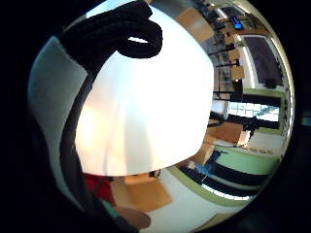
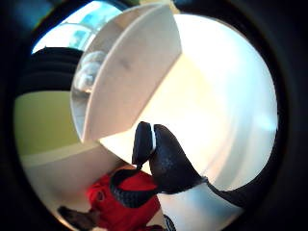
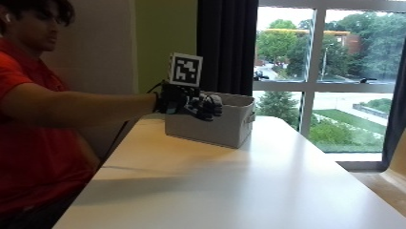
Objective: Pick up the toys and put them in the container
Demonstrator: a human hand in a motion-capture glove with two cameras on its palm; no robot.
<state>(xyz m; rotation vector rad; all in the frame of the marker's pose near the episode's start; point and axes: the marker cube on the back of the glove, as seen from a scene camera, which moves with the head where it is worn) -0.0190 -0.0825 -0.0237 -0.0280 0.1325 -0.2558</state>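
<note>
One gloved right hand [image 3: 193, 105] is held out at the end of a straight, level arm, raised above the white surface [image 3: 254, 181]. It hangs over the near rim of a pale grey fabric container [image 3: 212, 126], just at the box's left corner. From the outside view the fingers look loosely curled and slightly downward, with nothing visibly between them; the thumb-side palm view shows two black fingertips [image 2: 159, 154] close together with nothing pinched. No readable words or brand names show anywhere. The container stands on the surface at about twelve o'clock from the person, near the window. Its open top [image 2: 125, 72] fills much of the thumb-side palm view, with a pale rounded item [image 2: 89, 72] inside that cannot be identified.
</note>
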